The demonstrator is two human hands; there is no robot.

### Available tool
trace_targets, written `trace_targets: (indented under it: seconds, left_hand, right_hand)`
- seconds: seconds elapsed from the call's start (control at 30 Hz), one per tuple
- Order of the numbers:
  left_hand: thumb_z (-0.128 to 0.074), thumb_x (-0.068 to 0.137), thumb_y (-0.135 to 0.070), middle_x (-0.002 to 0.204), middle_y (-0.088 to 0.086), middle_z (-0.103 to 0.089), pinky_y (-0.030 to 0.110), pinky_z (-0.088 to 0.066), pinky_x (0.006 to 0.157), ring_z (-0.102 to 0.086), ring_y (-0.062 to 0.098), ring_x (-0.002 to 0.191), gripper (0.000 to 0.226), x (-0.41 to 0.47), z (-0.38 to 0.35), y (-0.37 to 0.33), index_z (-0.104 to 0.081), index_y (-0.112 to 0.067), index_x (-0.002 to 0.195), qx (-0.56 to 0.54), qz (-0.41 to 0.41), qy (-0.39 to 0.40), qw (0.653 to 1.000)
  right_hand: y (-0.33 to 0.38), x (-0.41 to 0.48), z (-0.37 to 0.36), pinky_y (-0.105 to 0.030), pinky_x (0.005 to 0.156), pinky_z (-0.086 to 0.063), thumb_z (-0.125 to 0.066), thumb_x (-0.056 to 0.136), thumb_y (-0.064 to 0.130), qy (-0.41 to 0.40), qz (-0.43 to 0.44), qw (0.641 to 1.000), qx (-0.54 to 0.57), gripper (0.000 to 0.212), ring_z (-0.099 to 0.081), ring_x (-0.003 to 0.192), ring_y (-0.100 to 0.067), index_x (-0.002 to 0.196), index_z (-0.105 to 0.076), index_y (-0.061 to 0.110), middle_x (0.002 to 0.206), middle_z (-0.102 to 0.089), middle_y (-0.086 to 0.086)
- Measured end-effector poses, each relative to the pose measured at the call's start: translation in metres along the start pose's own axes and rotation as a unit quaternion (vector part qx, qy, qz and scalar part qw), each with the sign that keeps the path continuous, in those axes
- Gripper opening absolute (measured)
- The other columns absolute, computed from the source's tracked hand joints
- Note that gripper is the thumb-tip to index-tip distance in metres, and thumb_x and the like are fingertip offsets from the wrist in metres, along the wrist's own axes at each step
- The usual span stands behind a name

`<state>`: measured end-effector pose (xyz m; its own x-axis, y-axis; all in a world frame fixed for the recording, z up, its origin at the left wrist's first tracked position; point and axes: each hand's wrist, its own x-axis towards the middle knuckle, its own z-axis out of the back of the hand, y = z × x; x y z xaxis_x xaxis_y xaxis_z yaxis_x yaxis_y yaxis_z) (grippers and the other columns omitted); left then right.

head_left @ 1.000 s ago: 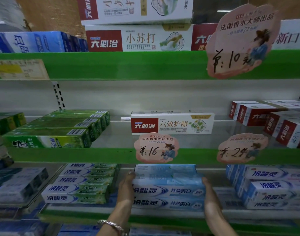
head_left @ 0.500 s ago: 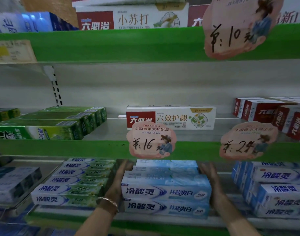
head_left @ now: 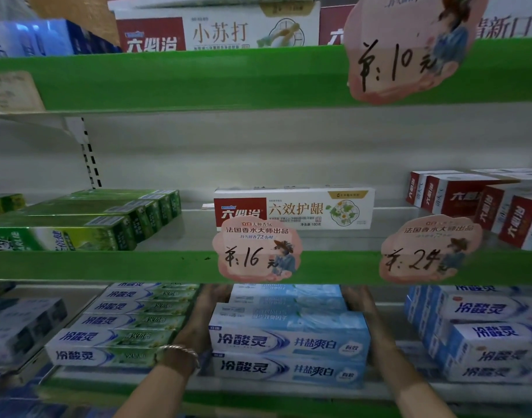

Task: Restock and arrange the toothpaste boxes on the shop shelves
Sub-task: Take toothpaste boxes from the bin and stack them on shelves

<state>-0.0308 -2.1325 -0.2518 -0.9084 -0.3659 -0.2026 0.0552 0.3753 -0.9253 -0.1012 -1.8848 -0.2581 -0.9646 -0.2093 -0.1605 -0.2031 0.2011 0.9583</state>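
Note:
A stack of light-blue toothpaste boxes [head_left: 288, 342] sits on the lower shelf [head_left: 258, 387], several rows deep and two layers high. My left hand [head_left: 198, 321], with a metal bangle on the wrist, presses flat against the stack's left side. Against the right side lies my right hand [head_left: 364, 312]. Both reach under the green shelf edge [head_left: 107, 265], so the fingertips are partly hidden. On the middle shelf above stands a single white-and-red toothpaste box [head_left: 293, 208].
Green-white boxes [head_left: 123, 327] lie left of the stack, blue-white boxes [head_left: 481, 330] to its right. The middle shelf holds green boxes [head_left: 86, 218] at left and red-white boxes [head_left: 481, 200] at right. Pink price tags [head_left: 257, 251] hang on the shelf edges.
Both hands have pushed the blue stack further back on the lower shelf, reaching deeper under the green edge. The view has moved closer and slightly lower.

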Motion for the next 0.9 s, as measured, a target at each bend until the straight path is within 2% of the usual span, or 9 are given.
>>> trace_targets:
  seconds: [0.07,0.13,0.2,0.27,0.37,0.53,0.67,0.77,0.9]
  left_hand:
    - [-0.041,0.082,-0.057,0.122,0.012,-0.060,0.046,-0.048,0.095,-0.058,0.034,0.109,0.069,-0.019,-0.002,-0.007,-0.054,-0.002,0.122,0.018,-0.042,-0.023,0.999]
    - [-0.027,0.094,-0.056,0.122,0.008,-0.064,0.049,-0.053,0.089,-0.064,0.029,0.108,0.063,-0.040,-0.005,-0.006,-0.055,-0.008,0.124,0.039,-0.079,-0.003,0.996]
    - [-0.024,0.100,-0.045,0.099,0.009,-0.075,0.039,-0.059,0.063,-0.073,0.025,0.083,0.052,-0.055,-0.007,0.001,-0.064,-0.013,0.109,0.029,-0.085,0.015,0.996]
    - [-0.026,0.099,-0.048,0.098,0.010,-0.075,0.043,-0.059,0.066,-0.073,0.029,0.084,0.051,-0.062,-0.011,0.004,-0.064,-0.016,0.111,0.034,-0.097,0.023,0.994]
    - [-0.028,0.096,-0.055,0.101,0.014,-0.074,0.051,-0.055,0.081,-0.071,0.034,0.091,0.054,-0.059,-0.010,0.007,-0.067,-0.021,0.110,0.057,-0.067,0.030,0.996]
    - [-0.033,0.098,-0.043,0.092,0.016,-0.075,0.044,-0.053,0.080,-0.072,0.032,0.082,0.050,-0.059,-0.008,0.005,-0.077,-0.022,0.088,0.059,-0.033,0.009,0.998]
    - [-0.038,0.094,-0.052,0.106,0.019,-0.071,0.045,-0.055,0.079,-0.070,0.034,0.087,0.052,-0.056,-0.006,-0.004,-0.066,-0.012,0.111,0.080,-0.053,-0.050,0.994]
    - [-0.043,0.096,-0.045,0.129,-0.002,-0.054,0.033,-0.038,0.099,-0.054,0.016,0.107,0.042,-0.083,-0.013,-0.004,-0.054,-0.021,0.127,0.167,-0.176,-0.115,0.963]
    - [-0.051,0.085,-0.043,0.128,-0.018,-0.061,0.016,-0.038,0.104,-0.052,-0.001,0.123,0.041,-0.126,-0.031,0.023,-0.059,-0.032,0.123,0.139,-0.345,-0.014,0.928]
  right_hand:
    - [0.004,-0.005,0.008,-0.048,0.091,-0.049,-0.031,0.099,0.046,-0.065,0.021,0.997,-0.026,0.053,-0.061,0.106,-0.034,0.123,-0.056,0.007,0.122,-0.060,-0.020]
    - [0.010,-0.022,0.013,-0.051,0.107,-0.036,-0.032,0.097,0.050,-0.081,0.067,0.993,-0.056,0.055,-0.048,0.127,-0.029,0.137,-0.046,0.014,0.142,-0.047,-0.010]
    - [0.007,-0.039,0.009,-0.046,0.104,-0.038,-0.030,0.096,0.050,-0.062,0.086,0.993,-0.060,0.054,-0.060,0.112,-0.022,0.124,-0.059,0.016,0.122,-0.064,-0.009]
    - [0.001,-0.056,-0.001,-0.044,0.090,-0.046,-0.031,0.089,0.065,-0.041,0.091,0.993,-0.060,0.061,-0.071,0.083,-0.014,0.091,-0.074,0.023,0.085,-0.075,-0.001]
    - [-0.015,-0.060,-0.010,-0.054,0.105,-0.038,-0.036,0.060,0.092,-0.034,0.091,0.992,-0.085,0.087,-0.059,0.115,-0.022,0.120,-0.060,0.034,0.125,-0.064,-0.005]
    - [-0.016,-0.059,-0.007,-0.053,0.106,-0.036,-0.037,0.086,0.068,-0.022,0.088,0.992,-0.086,0.056,-0.051,0.123,-0.024,0.132,-0.047,0.036,0.140,-0.050,-0.005]
    - [0.000,-0.069,-0.010,-0.034,0.108,-0.022,-0.035,0.097,0.046,-0.072,0.152,0.976,-0.139,0.053,-0.032,0.139,-0.022,0.146,-0.031,0.027,0.153,-0.031,0.001]
    - [0.009,-0.087,-0.017,-0.045,0.098,-0.045,-0.046,0.096,0.032,-0.113,0.286,0.927,-0.215,0.042,-0.060,0.112,-0.035,0.137,-0.043,0.019,0.133,-0.051,-0.029]
    - [-0.008,-0.106,-0.033,-0.013,0.100,-0.041,-0.048,0.087,0.036,-0.064,0.443,0.855,-0.262,0.040,-0.053,0.118,0.005,0.123,-0.058,0.022,0.129,-0.059,0.012]
